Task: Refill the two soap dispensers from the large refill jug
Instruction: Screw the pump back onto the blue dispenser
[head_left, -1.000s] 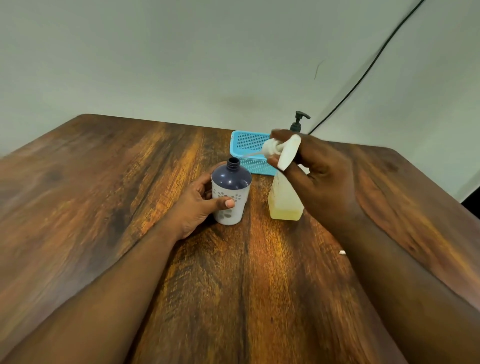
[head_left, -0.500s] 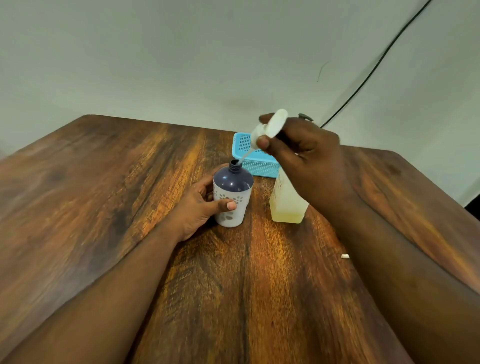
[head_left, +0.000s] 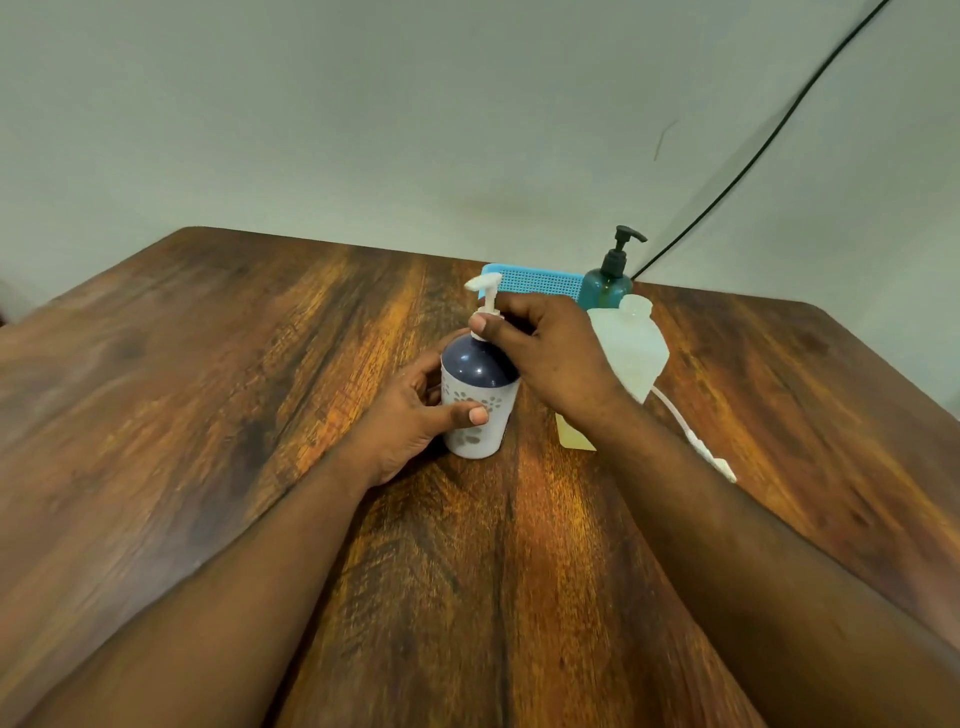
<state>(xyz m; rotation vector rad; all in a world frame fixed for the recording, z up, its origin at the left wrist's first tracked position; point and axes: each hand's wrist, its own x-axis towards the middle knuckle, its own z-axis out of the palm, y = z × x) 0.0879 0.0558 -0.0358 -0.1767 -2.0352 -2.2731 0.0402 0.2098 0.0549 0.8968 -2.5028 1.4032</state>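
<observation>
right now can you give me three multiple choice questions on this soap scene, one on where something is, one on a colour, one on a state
1. Where does the teal dispenser stand?
A. at the table's far edge, beside the blue basket
B. in the left hand
C. at the table's near edge

2. What colour is the pump on the navy and white dispenser?
A. black
B. white
C. red

3. What is the right hand doing?
A. lying flat on the table
B. lifting the refill jug
C. gripping the pump's collar at the dispenser's neck

Answers: 1 A, it stands far back by the basket. 2 B, the nozzle shows white. 3 C, fingers curl round the collar while the left hand holds the body.
</observation>
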